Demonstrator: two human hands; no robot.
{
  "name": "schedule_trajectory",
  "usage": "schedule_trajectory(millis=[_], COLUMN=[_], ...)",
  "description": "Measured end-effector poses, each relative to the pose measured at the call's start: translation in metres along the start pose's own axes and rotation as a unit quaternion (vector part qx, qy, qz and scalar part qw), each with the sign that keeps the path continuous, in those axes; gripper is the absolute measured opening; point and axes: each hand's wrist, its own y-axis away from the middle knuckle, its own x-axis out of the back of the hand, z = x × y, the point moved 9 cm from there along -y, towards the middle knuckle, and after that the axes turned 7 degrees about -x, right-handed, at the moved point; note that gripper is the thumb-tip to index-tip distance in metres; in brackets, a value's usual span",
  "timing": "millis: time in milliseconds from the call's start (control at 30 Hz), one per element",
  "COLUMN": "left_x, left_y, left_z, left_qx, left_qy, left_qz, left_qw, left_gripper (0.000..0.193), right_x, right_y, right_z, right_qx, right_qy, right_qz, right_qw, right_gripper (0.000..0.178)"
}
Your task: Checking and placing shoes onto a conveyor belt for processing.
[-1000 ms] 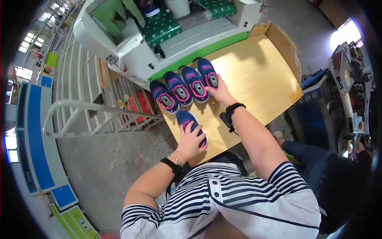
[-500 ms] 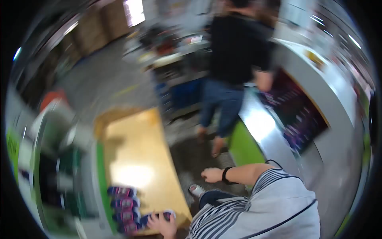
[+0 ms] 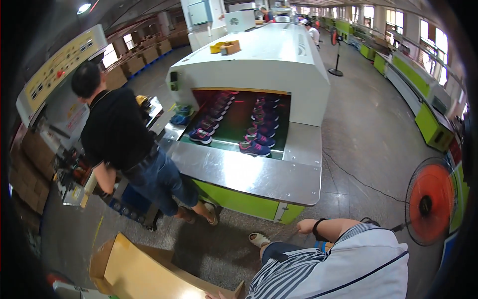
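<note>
My left hand (image 3: 215, 295) shows only in part at the bottom edge, beside the edge of a tan board-topped table (image 3: 144, 274); its fingers are mostly cut off. My right hand (image 3: 305, 226), with a black band at the wrist, hangs over the floor in a loose fist with nothing visible in it. In front, past a metal ledge (image 3: 239, 167), dark blue and pink sneakers (image 3: 255, 148) stand in two rows on a green conveyor belt (image 3: 226, 142). The rows run back into a white tunnel machine (image 3: 249, 70).
A co-worker in a black shirt (image 3: 119, 129) stands at the left, facing a control panel (image 3: 62, 65). An orange floor fan (image 3: 428, 202) stands at the right, with a cable (image 3: 358, 179) trailing over the floor. A yellow item and a small box (image 3: 230, 47) rest on the tunnel.
My view has swung right and up, bringing the tunnel and its shoes ahead. The shoes on the tan table, where my left hand lay, are out of view.
</note>
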Motion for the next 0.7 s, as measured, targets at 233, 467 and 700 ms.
schedule_trajectory(millis=[233,467,700], left_x=[-0.029,0.038,0.026], left_y=[0.041,0.045,0.033], left_z=[-0.03,0.008,0.023], left_qx=[0.122,0.303,0.419], left_qy=[-0.172,0.054,0.12], left_qz=[0.015,-0.138,-0.059], left_qw=[0.977,0.941,0.898], left_gripper=[0.062,0.067,0.069], right_x=[0.036,0.182,0.277], right_y=[-0.006,-0.059,-0.189], right_z=[0.062,0.059,0.133], right_qx=[-0.043,-0.006,-0.125], right_qy=[-0.025,-0.219,-0.258], right_qz=[0.042,0.167,0.264], right_qw=[0.998,0.961,0.921], right_gripper=[0.022,0.026,0.029])
